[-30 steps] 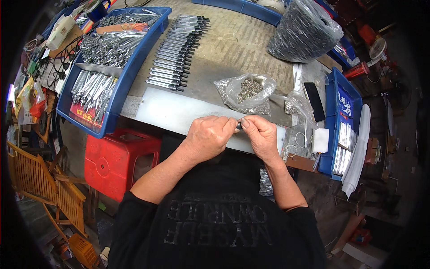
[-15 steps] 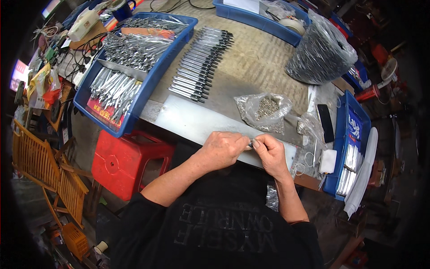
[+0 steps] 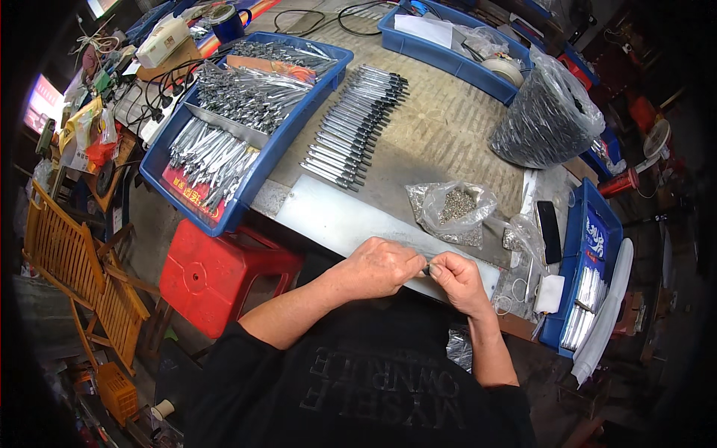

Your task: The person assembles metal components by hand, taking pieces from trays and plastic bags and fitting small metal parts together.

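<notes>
My left hand (image 3: 382,267) and my right hand (image 3: 460,281) meet above the near edge of a white board (image 3: 336,209). Both are closed, fingertips pinching a small dark piece (image 3: 426,270) between them. Fingers cover most of it, so its kind does not show. Just beyond the hands, an open clear plastic bag (image 3: 487,200) holds many tiny metal parts (image 3: 458,203). A neat row of slim silver rods with black ends (image 3: 355,127) lies past the board, to the left.
At the left, a blue tray (image 3: 340,66) is full of metal pieces, above a red stool (image 3: 196,275). A clear bag of dark rods (image 3: 541,119) stands at the far right. Nearer lie a black phone (image 3: 549,230) and another blue tray (image 3: 609,213). A third tray (image 3: 448,51) sits at the back.
The view has shifted, so the table's things appear a little lower and further right. My hands are still together, pinching the small dark piece.
</notes>
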Motion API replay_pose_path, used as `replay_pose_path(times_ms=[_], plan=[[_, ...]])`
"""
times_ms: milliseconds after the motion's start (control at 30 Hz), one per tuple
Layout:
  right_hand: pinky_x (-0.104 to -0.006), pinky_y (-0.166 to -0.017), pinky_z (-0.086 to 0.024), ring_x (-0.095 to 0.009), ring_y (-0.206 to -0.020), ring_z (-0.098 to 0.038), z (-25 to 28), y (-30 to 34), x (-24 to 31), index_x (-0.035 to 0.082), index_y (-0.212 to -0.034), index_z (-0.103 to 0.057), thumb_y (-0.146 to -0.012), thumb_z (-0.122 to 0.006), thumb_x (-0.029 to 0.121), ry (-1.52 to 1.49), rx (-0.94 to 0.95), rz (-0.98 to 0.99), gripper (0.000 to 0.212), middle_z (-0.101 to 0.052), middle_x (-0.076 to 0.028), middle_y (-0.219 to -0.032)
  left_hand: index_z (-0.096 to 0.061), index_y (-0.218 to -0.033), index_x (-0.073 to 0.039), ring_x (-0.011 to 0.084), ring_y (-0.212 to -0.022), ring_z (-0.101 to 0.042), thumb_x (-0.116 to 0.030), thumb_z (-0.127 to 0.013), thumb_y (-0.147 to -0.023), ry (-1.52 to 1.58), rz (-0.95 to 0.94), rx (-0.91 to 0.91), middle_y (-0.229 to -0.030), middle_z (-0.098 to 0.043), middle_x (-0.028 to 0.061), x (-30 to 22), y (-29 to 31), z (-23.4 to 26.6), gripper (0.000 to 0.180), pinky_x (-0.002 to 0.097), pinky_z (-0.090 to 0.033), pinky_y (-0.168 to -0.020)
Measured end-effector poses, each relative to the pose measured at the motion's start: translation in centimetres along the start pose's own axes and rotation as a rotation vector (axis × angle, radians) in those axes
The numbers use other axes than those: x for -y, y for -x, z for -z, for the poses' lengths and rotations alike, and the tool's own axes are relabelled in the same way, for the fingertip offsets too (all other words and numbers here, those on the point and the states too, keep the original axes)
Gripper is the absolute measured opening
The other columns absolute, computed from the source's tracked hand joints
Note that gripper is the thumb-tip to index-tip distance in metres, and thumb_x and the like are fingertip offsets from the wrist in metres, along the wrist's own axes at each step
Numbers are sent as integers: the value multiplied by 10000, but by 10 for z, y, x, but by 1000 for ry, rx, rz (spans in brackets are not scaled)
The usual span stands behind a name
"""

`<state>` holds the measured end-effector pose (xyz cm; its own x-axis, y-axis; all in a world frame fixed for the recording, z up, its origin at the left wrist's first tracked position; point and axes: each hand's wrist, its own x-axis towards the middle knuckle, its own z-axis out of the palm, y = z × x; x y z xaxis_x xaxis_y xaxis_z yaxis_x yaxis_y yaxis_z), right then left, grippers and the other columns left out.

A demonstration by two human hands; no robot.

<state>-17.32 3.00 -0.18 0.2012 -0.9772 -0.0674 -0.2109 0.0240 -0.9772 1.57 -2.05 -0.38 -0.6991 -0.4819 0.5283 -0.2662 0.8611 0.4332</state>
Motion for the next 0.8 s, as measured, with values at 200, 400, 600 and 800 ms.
replay_pose_path(times_ms=[200, 400, 600, 800], plan=[[-253, -502, -369, -79, -566, -430, -17, -5, 6, -17, -776, -567, -850, -567, 133, 85, -271, 33, 167, -501, -12, -605, -498, -740, -52, 225, -511, -552, -97, -601, -718, -86, 118, -109, -564, -483, 60, -7, -2, -9, 115, 346, -440, -466], [-288, -511, -395, -153, -544, -470, -18, -12, 8, -19, -796, -571, -821, -598, 139, 425, -291, 260, 163, -518, -80, -615, -505, -758, -50, 235, -523, -559, -116, -620, -737, -81, 90, -60, -566, -492, 63, 6, -3, -3, 134, 347, -443, -472], [-301, -542, -414, -184, -563, -490, -26, -8, -5, -38, -1000, -552, -793, -625, 145, 361, -443, 295, 286, -521, -90, -662, -530, -826, -47, 253, -578, -576, -134, -636, -729, -69, 112, -85, -623, -528, 78, 31, -7, 5, 168, 352, -452, -498], [-331, -550, -419, -230, -578, -513, -25, -4, -27, -37, -1012, -545, -786, -597, 108, 499, -378, 289, 273, -532, -106, -668, -512, -948, -50, 304, -707, -583, -123, -594, -772, -236, 291, -53, -762, -561, 125, 96, -19, 41, 207, 394, -465, -582]])
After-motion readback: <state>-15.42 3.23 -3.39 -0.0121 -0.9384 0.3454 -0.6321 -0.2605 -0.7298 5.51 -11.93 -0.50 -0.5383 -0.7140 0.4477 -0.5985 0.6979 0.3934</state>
